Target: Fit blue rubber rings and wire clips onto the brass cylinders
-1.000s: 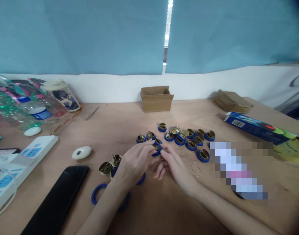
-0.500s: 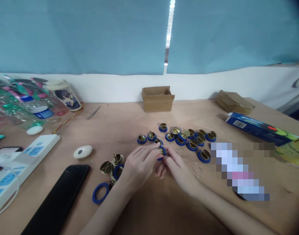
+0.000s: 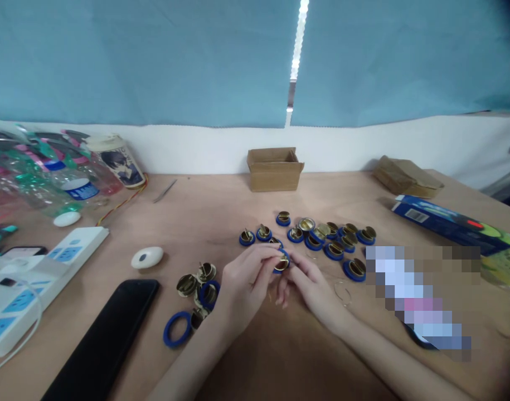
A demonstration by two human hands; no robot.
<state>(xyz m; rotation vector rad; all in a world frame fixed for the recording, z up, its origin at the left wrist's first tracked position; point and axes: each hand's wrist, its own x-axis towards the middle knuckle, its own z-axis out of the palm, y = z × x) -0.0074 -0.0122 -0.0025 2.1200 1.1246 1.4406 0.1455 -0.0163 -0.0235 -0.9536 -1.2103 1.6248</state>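
Between both hands, near the middle of the table, is a round brass-coloured piece in a blue ring (image 3: 282, 264). My left hand (image 3: 247, 284) pinches it from the left, and my right hand (image 3: 311, 287) grips its right edge with closed fingers. Beyond the hands lie several similar brass pieces in blue rings (image 3: 334, 250). Left of my left hand are several brass pieces without rings (image 3: 187, 284), a loose blue ring (image 3: 176, 329) and another blue ring (image 3: 209, 294) resting on the pile. My left forearm partly hides that pile.
An open cardboard box (image 3: 275, 178) stands at the back. At left are a black phone-like slab (image 3: 102, 334), a white power strip (image 3: 49, 289), a white oval object (image 3: 147, 257) and plastic bottles (image 3: 77, 184). A blue carton (image 3: 451, 220) lies at right, beside thin wire (image 3: 342, 293).
The view has shifted slightly, moving the table items a little to the right. The held piece has tilted, showing more of its brass back, and the left fingers have shifted around it.
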